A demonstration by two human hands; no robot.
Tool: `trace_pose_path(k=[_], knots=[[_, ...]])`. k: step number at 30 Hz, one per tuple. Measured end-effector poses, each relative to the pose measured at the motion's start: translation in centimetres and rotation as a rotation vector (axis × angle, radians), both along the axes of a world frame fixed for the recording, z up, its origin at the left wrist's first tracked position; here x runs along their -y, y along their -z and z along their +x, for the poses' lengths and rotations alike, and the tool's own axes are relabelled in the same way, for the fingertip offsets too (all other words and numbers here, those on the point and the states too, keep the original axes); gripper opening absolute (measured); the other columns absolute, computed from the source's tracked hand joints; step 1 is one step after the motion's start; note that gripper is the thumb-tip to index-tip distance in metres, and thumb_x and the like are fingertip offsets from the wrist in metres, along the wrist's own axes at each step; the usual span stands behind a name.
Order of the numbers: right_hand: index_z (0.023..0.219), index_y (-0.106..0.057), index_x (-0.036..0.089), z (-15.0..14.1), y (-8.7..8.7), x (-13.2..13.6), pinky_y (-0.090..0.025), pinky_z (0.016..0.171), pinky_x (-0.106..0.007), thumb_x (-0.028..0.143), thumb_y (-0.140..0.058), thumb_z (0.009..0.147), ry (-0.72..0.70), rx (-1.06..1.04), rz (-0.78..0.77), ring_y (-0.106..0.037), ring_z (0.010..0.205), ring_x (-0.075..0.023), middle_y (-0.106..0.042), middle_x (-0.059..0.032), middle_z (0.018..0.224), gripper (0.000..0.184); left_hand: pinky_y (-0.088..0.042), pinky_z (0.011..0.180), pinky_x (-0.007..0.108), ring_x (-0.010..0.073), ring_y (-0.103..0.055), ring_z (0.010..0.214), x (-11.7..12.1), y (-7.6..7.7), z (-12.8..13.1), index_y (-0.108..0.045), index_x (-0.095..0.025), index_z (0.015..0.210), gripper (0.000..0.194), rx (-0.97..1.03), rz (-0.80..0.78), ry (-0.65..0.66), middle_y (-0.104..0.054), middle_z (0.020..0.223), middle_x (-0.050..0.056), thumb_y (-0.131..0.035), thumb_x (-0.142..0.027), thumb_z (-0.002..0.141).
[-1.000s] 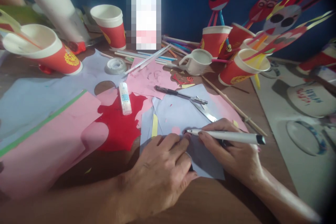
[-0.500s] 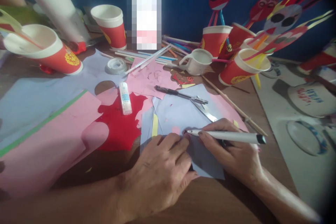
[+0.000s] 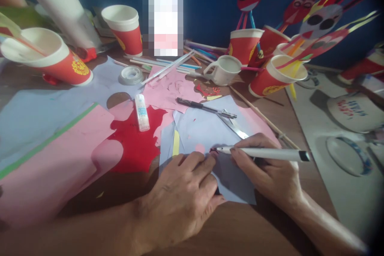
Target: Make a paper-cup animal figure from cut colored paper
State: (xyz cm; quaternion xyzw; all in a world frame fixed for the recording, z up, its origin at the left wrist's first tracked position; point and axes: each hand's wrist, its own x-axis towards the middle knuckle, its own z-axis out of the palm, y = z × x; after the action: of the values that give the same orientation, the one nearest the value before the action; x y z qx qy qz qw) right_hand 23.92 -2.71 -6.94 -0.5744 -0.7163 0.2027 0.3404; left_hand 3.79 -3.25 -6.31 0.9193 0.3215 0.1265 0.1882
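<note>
The left hand [image 3: 189,192] lies curled on blue paper [image 3: 237,188], grip hidden; the right hand [image 3: 273,174] pinches one white marker [image 3: 270,153], tip at a small pink piece [image 3: 214,151]. Beyond lie one glue stick [image 3: 142,113], label unreadable, and one pen [image 3: 206,108].

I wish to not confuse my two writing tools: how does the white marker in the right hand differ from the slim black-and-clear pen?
The white marker is thicker; the black-and-clear pen is thinner.
The marker's body is opaque white with a black end; the pen is black and partly see-through.
The marker is held in the right hand; the pen lies unheld over papers.
Both are long, straight and partly black.
</note>
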Motion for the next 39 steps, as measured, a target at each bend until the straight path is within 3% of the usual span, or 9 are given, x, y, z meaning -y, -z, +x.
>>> trace_pose_path(k=[21,30,39], knots=[[0.074,-0.058,0.02,-0.31,-0.1,-0.09,-0.045,0.046,-0.02,0.019,-0.059,0.079,-0.015,0.016,0.024,-0.057,0.052,-0.011,-0.06,0.0026,0.061,0.006,-0.047,0.078,0.042,0.0256,-0.047,0.104,-0.01,0.28,0.01,-0.057,-0.015,0.087,0.028,0.003,0.036,0.014,-0.057,0.12,0.008,-0.037,-0.033,0.092],[0.072,-0.058,0.022,0.01,-0.18,-0.15,-0.039,0.036,-0.021,0.021,-0.061,0.078,0.085,0.021,0.056,-0.057,0.047,-0.0116,-0.059,0.0025,0.057,0.007,-0.047,0.077,0.042,0.0267,-0.047,0.106,-0.05,0.25,-0.02,-0.058,-0.015,0.086,0.029,-0.008,0.064,0.014,-0.055,0.123,0.008,-0.038,-0.035,0.092],[0.074,-0.057,0.022,-0.02,-0.14,-0.11,-0.04,0.038,-0.02,0.021,-0.06,0.079,0.026,0.035,0.032,-0.054,0.047,-0.0109,-0.059,0.0034,0.058,0.006,-0.048,0.077,0.043,0.0266,-0.048,0.104,0.02,0.3,0.02,-0.058,-0.015,0.086,0.029,-0.002,0.075,0.006,-0.057,0.121,0.008,-0.038,-0.035,0.092]])
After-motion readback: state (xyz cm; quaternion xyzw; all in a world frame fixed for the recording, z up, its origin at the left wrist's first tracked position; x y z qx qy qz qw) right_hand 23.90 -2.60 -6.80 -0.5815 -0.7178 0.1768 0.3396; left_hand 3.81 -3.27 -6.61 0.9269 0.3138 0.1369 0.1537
